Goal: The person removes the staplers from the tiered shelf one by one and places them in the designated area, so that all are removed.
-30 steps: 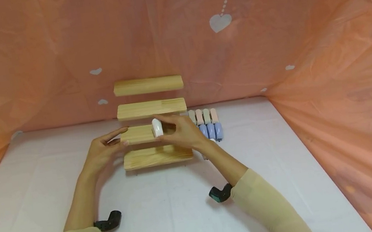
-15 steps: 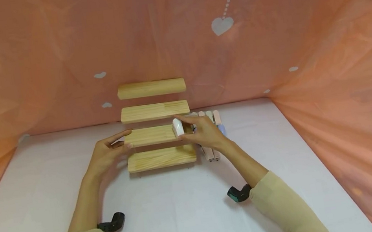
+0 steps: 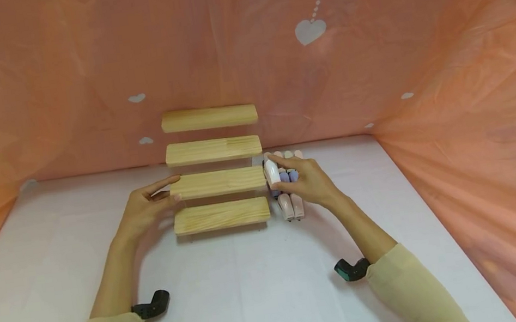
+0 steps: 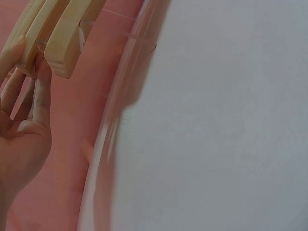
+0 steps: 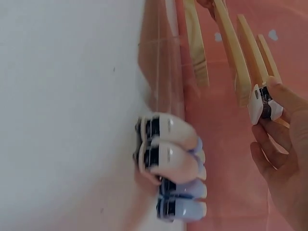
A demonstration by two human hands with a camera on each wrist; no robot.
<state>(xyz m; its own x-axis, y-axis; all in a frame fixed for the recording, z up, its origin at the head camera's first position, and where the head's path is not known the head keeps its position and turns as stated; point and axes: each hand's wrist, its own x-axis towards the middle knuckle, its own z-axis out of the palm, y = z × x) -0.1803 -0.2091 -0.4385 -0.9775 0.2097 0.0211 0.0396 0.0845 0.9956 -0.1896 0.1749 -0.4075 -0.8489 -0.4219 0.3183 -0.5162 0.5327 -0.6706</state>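
Note:
A rack of wooden shelf boards stands near the back. My left hand pinches the left end of the second board from the bottom, thumb on one side and fingers on the other; the left wrist view shows this hand too. Just past that board's right end, my right hand holds a small white stapler between thumb and fingers. In the right wrist view the white stapler shows its black inner part, close to the board ends.
Right of the rack, pale pink staplers, blue staplers and several others stand in rows, partly hidden by my right hand. A white cloth covers the table. An orange curtain hangs behind.
The white stapler has moved right in my right hand, from over the middle of the board to beyond its right end. My left hand keeps its place on the board.

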